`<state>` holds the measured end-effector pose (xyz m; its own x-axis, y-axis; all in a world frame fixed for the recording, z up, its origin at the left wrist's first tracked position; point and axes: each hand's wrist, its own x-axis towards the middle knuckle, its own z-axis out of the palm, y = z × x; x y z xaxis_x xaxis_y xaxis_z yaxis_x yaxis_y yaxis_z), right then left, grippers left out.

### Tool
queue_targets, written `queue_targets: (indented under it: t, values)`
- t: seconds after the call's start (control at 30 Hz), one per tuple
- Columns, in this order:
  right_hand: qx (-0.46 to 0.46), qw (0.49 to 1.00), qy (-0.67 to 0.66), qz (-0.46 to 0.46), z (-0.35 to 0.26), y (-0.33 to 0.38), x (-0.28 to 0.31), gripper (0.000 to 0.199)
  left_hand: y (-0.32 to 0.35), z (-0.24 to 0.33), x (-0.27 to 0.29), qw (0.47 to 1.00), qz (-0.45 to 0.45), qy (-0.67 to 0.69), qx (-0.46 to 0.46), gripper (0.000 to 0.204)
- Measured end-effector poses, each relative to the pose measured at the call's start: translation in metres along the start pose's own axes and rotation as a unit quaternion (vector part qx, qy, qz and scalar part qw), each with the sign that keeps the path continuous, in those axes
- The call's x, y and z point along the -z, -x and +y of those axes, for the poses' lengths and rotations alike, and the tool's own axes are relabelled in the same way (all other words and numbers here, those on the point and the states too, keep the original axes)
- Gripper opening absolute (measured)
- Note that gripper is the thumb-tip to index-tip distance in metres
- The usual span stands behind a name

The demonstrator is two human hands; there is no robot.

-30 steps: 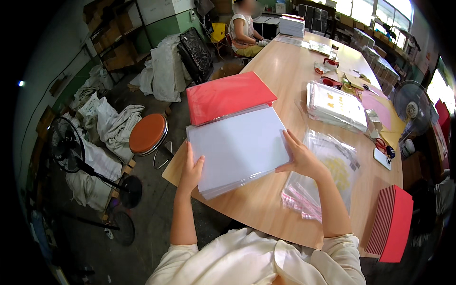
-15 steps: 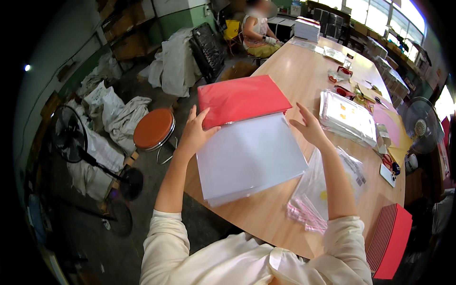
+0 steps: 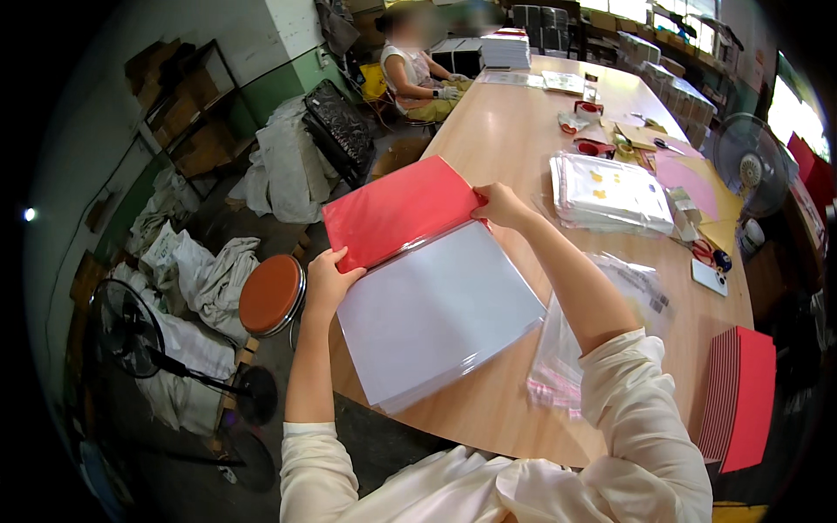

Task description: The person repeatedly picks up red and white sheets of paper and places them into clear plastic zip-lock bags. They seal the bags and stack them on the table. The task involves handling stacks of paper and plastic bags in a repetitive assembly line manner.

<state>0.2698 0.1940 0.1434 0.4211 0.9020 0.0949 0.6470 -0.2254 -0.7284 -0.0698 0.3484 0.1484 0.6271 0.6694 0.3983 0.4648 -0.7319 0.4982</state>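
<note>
A flat red packet (image 3: pixel 401 213) with a glossy clear-film edge lies over the far part of a pale white stack (image 3: pixel 440 318) on the table. My left hand (image 3: pixel 330 283) pinches the packet's near left corner between thumb and fingers. At its right edge, my right hand (image 3: pixel 504 207) is closed on the near right corner. The white stack has shiny film along its near side, and its far part is hidden under the red packet. Clear plastic bags (image 3: pixel 567 349) with pink-striped ends lie beside the stack, partly behind my right forearm.
Wrapped white packs (image 3: pixel 610 193), red scissors (image 3: pixel 703 251) and a white phone-like slab (image 3: pixel 709 278) lie on the wooden table (image 3: pixel 475 427). Red-covered stacked items (image 3: pixel 739 397) are at right. A stool (image 3: pixel 272 295) and fan (image 3: pixel 126 327) stand left; a gloved person (image 3: pixel 414 78) sits beyond.
Both hands have closed from spread fingers onto the red packet's corners. The view has shifted, and the packet and white stack appear turned slightly counterclockwise.
</note>
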Motion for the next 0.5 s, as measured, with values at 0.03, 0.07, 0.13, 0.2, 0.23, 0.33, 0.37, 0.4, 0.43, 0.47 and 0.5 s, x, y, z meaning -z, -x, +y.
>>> queue_targets:
  t: [0.03, 0.07, 0.13, 0.2, 0.23, 0.33, 0.37, 0.4, 0.43, 0.47, 0.5]
  values:
    - [-0.007, 1.0, -0.013, -0.005, -0.001, 0.004, 0.001, 0.056, 0.0, 0.002, 0.0, 1.0, -0.001, 0.001, -0.001, 0.06]
    - [0.002, 0.999, -0.015, 0.037, -0.002, 0.008, -0.001, 0.057, -0.001, -0.001, 0.003, 0.999, 0.014, -0.031, -0.021, 0.058]
    - [0.005, 0.993, -0.013, 0.118, 0.001, 0.034, -0.007, 0.06, 0.007, 0.008, 0.003, 0.997, 0.004, -0.069, -0.02, 0.057]
    - [0.037, 0.989, -0.023, 0.141, 0.012, 0.079, -0.002, 0.06, 0.024, 0.021, -0.001, 0.997, 0.013, -0.07, -0.029, 0.06]
    - [0.052, 0.986, -0.027, 0.155, 0.018, 0.107, 0.004, 0.06, 0.035, 0.039, 0.005, 0.997, 0.033, -0.054, -0.043, 0.055]
    - [0.069, 0.99, 0.056, 0.113, 0.024, 0.211, 0.029, 0.051, 0.091, 0.108, 0.02, 0.992, 0.089, 0.018, -0.093, 0.039]
    - [0.022, 0.992, 0.083, 0.096, 0.024, 0.247, 0.037, 0.047, 0.11, 0.127, 0.018, 0.987, 0.095, 0.021, -0.126, 0.033]
    - [-0.026, 0.991, 0.109, 0.08, 0.029, 0.283, 0.043, 0.044, 0.13, 0.135, 0.005, 0.98, 0.11, 0.074, -0.15, 0.029]
    - [-0.072, 0.983, 0.13, 0.108, 0.037, 0.318, 0.049, 0.042, 0.149, 0.142, -0.011, 0.971, 0.097, 0.135, -0.174, 0.025]
    - [-0.114, 0.972, 0.155, 0.132, 0.044, 0.349, 0.055, 0.041, 0.166, 0.156, -0.033, 0.964, 0.044, 0.205, -0.163, 0.022]
    - [-0.155, 0.959, 0.182, 0.153, 0.049, 0.382, 0.061, 0.039, 0.182, 0.172, -0.054, 0.951, -0.01, 0.272, -0.148, 0.019]
